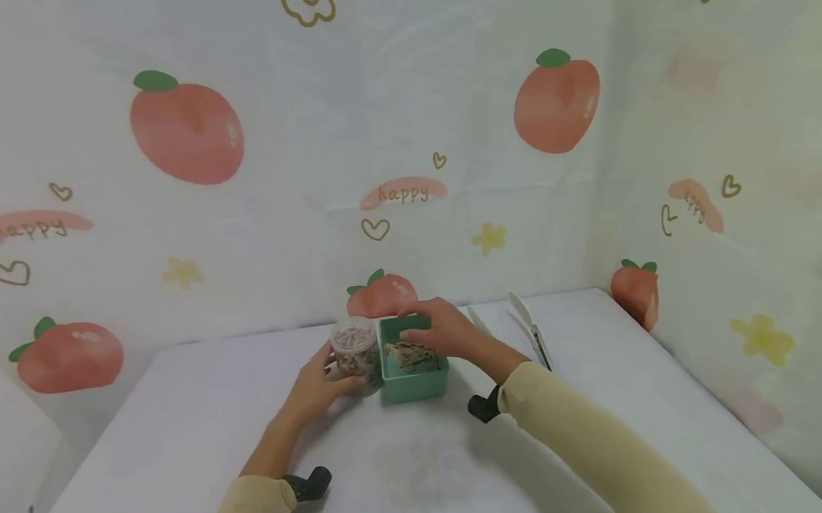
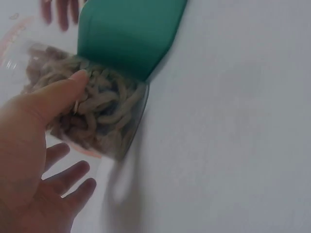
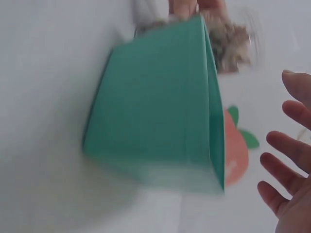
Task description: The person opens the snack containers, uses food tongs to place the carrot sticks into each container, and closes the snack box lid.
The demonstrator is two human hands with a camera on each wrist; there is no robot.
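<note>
A clear round jar (image 1: 357,361) full of brownish, twisted dry pieces stands against the left side of a green box (image 1: 416,386). My left hand (image 1: 320,387) holds the jar from the left. In the left wrist view its thumb (image 2: 60,94) lies across the jar wall, while several fingers spread beyond the jar; any finger behind it is hidden. Dry, brownish shreds (image 1: 411,355) lie inside the box. Over the box's open top is my right hand (image 1: 447,330), its fingers parted and nothing visible in them. The right wrist view shows those fingers (image 3: 289,148) apart from the box.
Metal tongs (image 1: 530,329) lie on the white table (image 1: 414,482) right of the box. Another pale, slim item (image 1: 479,320) sits between them, partly hidden by my right hand. A printed white curtain (image 1: 401,128) stands behind the table.
</note>
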